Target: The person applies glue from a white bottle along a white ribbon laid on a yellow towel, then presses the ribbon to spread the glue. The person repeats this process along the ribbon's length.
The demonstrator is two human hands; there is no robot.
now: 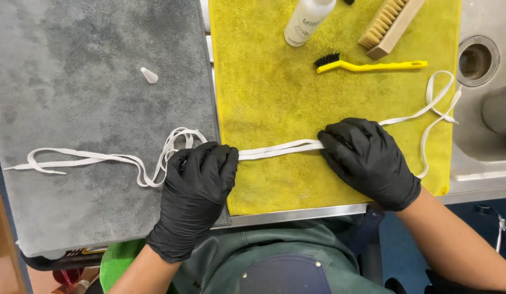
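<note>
Pressing knuckles-up in black gloves, the left hand (196,182) and right hand (367,160) pinch a long flat white shoelace (277,148) taut between their curled fingers, across one yellow towel (275,98) and one grey towel (90,98). Two brushes, one white bottle (306,20) lie beyond.

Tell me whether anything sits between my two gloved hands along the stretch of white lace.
Nothing visible does. The white lace runs bare across the yellow towel from the left hand to the right hand. The yellow brush and the bottle lie farther up the towel, apart from the lace.
</note>
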